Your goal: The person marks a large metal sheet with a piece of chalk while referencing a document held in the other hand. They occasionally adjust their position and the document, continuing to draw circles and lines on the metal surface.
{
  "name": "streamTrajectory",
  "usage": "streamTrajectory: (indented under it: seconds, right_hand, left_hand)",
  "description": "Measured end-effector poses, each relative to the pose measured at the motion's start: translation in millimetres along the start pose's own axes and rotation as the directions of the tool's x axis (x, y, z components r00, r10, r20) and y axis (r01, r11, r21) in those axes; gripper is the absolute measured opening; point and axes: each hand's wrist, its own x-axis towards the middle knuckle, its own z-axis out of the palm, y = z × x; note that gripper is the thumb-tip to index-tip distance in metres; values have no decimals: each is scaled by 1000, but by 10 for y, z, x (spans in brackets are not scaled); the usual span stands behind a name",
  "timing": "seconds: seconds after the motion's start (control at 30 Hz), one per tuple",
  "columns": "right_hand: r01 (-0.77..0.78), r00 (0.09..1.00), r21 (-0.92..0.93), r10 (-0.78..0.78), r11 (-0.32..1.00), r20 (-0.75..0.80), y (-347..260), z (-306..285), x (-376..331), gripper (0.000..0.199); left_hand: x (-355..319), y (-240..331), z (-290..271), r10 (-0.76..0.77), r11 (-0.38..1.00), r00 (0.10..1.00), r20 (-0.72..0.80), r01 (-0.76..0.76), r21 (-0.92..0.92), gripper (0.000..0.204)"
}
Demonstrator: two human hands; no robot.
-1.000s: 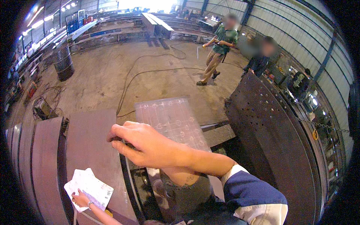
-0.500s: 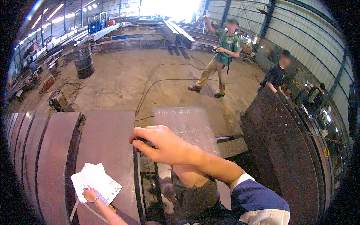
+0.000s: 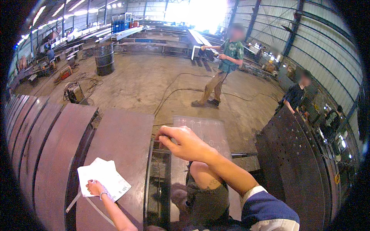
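White sheets of paper [image 3: 110, 175] with dark printed marks lie on a wide reddish-brown steel plate [image 3: 119, 134] at the lower left. My left hand [image 3: 96, 188], with a band round its wrist, lies on the paper with its fingers a little apart. Farther right, my right hand [image 3: 187, 142] is bent over near that plate's right edge, thumb and fingers curled together. Whatever may be between those fingers is hidden. Beneath my right forearm is a second steel plate [image 3: 214, 129] marked with chalk lines and circles. My bare knee [image 3: 204, 175] shows below.
Steel plates [image 3: 58, 142] stand in a row at left, with dark gaps between. A perforated steel plate [image 3: 285, 154] rises at right. One person in a green shirt [image 3: 231, 54] stands ahead, another in dark clothes [image 3: 295, 96] at right. Beyond are a drum [image 3: 105, 59] and floor cables [image 3: 181, 90].
The view has swung left, so the scene sits farther right. The green-shirted person has lowered the raised arm and brought the feet closer together. My left hand's fingers have bent more on the paper.
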Motion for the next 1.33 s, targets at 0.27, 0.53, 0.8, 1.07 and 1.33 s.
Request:
streamTrajectory:
  seconds: [0.27,0.53,0.8,1.07,1.33]
  right_hand:
    - [70,962,-190,-16,979,271,-358,-24,37,30]
    - [126,846,-235,19,964,533,106,904,486,22]
    - [-125,865,-169,191,978,465,243,583,596,13]
    - [-764,598,-102,759,637,256,-761,-1426,182,9]
    - [-757,454,-494,888,428,73,26,-2222,800,9]
  left_hand:
    - [530,326,-136,197,807,934,-297,-327,-493,33]
    - [835,2271,-2554,357,386,906,-226,-364,-848,17]
    - [130,2958,-4229,531,677,810,250,-228,-700,10]
    - [-563,1448,-5602,-46,995,712,701,97,-34,12]
    - [-236,808,-5741,-275,961,561,781,170,216,25]
